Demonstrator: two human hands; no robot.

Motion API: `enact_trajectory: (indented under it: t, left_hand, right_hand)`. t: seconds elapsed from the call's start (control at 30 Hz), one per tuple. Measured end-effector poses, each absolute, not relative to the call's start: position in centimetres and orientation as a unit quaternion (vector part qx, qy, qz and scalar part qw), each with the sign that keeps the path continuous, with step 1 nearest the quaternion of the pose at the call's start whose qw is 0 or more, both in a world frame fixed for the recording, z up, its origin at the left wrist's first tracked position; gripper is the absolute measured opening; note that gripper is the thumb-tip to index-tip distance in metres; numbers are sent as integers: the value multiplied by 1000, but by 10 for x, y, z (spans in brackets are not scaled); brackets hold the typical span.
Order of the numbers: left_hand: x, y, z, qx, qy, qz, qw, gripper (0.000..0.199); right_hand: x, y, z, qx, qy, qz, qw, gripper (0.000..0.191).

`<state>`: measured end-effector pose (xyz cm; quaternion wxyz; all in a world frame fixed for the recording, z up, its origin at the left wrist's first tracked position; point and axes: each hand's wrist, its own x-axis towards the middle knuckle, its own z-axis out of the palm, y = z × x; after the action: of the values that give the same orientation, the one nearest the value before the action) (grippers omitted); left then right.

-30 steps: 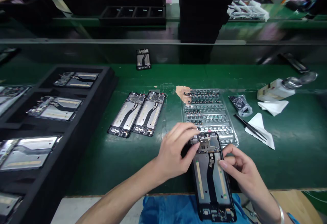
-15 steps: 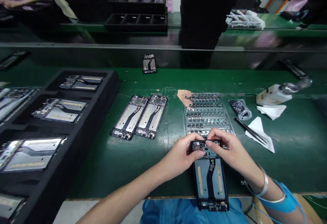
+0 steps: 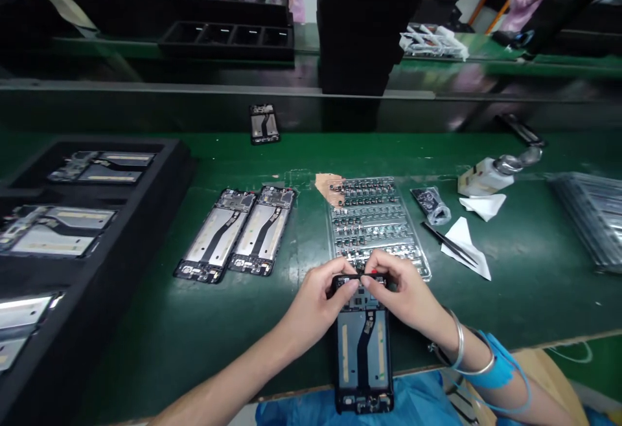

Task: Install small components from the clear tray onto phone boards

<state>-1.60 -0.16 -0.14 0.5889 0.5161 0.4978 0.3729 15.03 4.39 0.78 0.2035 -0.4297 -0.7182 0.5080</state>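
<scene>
Left hand (image 3: 315, 306), right hand (image 3: 405, 293), pinching phone frame (image 3: 362, 355) top

Bright light, warped edges, background perhaps soft

No legible text, markings on the phone frame (image 3: 362, 355), white bottle (image 3: 486, 177) too small to read

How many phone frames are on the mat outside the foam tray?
4: one frame held by left hand and right hand, two side by side left of the clear tray, one farther back. A dark item back right may be another.
</scene>
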Motion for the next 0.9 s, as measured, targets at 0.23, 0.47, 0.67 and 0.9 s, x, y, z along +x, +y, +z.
enact_trajectory:
  t: [0.23, 0.47, 0.67, 0.9]
  left_hand:
    - [-19, -1, 7, 519, 531, 359, 566, 23]
    - [-7, -18, 8, 724, 583, 278, 243, 75]
    - [-17, -16, 16, 662, 458, 388, 449, 66]
    - [-16, 1, -4, 191, 100, 377, 901, 70]
  right_hand:
    - [157, 45, 8, -407, -642, 617, 203, 21]
    - [160, 50, 8, -447, -478, 697, 294, 20]
    - [161, 46, 13, -434, -533, 634, 353, 28]
    - [164, 39, 13, -435, -575, 599, 349, 21]
